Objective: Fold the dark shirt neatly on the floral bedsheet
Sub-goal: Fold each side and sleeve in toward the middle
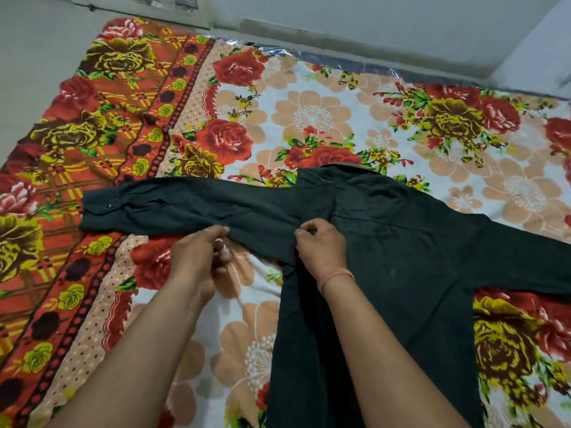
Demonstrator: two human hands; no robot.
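The dark shirt (401, 248) lies back-up on the floral bedsheet (309, 115), collar toward the far side. Its left sleeve (173, 205) stretches out flat to the left, with a buttoned cuff at its end. Its right sleeve runs off toward the frame's right edge. My left hand (200, 254) pinches the lower edge of the left sleeve near its middle. Close to the armpit seam, my right hand (321, 248) pinches the fabric where sleeve meets body. A thin thread band circles my right wrist.
The bedsheet has a red and yellow patterned border (92, 149) on the left. A pale wall (370, 32) runs along the bed's far edge, with a strip of clear plastic (340, 61) showing at the mattress edge.
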